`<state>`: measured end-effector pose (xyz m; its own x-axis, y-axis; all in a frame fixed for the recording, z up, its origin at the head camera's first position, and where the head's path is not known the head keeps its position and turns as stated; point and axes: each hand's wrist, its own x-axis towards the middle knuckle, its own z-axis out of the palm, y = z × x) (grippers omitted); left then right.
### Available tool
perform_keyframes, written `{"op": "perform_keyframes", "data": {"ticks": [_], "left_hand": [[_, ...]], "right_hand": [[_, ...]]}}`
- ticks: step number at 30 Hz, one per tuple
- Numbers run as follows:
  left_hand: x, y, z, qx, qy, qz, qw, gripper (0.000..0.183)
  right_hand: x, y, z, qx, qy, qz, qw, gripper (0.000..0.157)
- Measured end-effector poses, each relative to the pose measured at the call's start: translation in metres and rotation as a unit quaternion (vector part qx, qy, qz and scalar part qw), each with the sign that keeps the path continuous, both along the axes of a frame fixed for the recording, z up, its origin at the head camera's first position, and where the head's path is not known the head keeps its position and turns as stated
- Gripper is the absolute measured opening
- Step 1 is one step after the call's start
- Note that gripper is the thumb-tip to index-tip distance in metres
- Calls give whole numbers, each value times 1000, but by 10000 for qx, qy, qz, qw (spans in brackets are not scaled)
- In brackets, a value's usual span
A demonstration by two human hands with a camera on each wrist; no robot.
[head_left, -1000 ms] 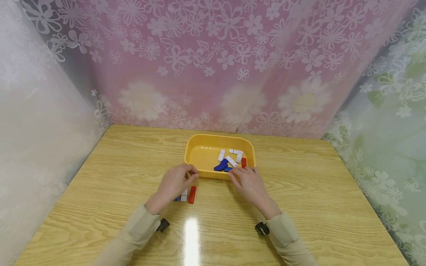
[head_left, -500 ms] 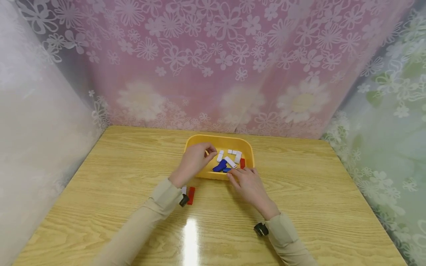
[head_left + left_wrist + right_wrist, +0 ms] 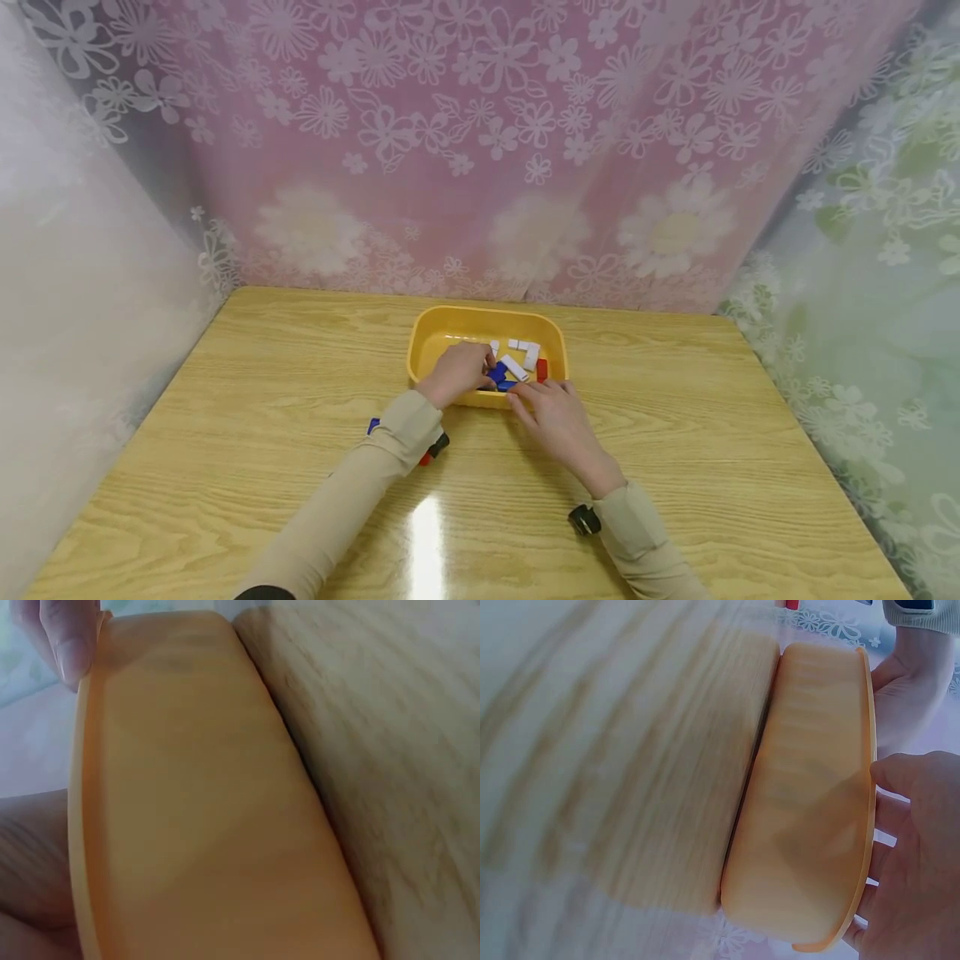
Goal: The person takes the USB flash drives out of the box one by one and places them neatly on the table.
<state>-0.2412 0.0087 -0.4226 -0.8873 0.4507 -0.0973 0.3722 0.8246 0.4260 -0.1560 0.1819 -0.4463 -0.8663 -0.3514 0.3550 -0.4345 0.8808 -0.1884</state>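
My left hand reaches over the near rim of the yellow tray. Its thumb and forefinger lie on either side of a dark blue stick, probably a USB stick; whether they pinch it is hidden. In the left wrist view, the outer tray wall covers those fingertips. My right hand holds the near rim toward the right, thumb outside and fingers inside. Beside its fingertips lies a brighter blue stick. Several white sticks, one near the blue ones, and a red stick lie in the tray.
On the wooden table, left of the tray, a blue piece and a red stick show partly from under the left sleeve. A pink flowered curtain hangs behind the table.
My left hand has moved from the tray's near left rim, right and into the tray, down to the dark blue stick. My right hand has stayed on the rim.
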Motion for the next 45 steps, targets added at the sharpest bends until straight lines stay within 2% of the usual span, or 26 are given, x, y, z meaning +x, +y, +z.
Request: {"op": "perform_keyframes", "data": {"ticks": [8, 13, 18, 24, 27, 31, 35, 39, 45], "left_hand": [[-7, -7, -6, -170, 202, 114, 9996, 20], [-6, -13, -6, 441, 344, 271, 9981, 26], [0, -19, 5, 1004, 403, 379, 9934, 26], [17, -30, 20, 1640, 300, 403, 9852, 26], [28, -35, 23, 2024, 354, 319, 9781, 27], [45, -43, 25, 2292, 503, 247, 9718, 26], [62, -50, 26, 2316, 385, 318, 9715, 27], [78, -55, 21, 2196, 306, 327, 9746, 27], [94, -62, 4, 1943, 439, 155, 9798, 25]], "right_hand": [[1, 0, 1, 4, -103, 3, 9999, 19], [2, 0, 2, 3, -118, -21, 9999, 19], [1, 0, -1, -3, -143, -25, 9999, 19], [1, 0, -1, 9, -178, -18, 9998, 20], [1, 0, 0, 13, -186, -24, 9998, 20], [1, -1, 1, 45, -244, -43, 9997, 22], [2, -1, 1, 47, -280, -60, 9996, 22], [2, -1, 1, 7, -226, -58, 9997, 20], [2, -1, 1, -27, -129, -27, 9999, 18]]}}
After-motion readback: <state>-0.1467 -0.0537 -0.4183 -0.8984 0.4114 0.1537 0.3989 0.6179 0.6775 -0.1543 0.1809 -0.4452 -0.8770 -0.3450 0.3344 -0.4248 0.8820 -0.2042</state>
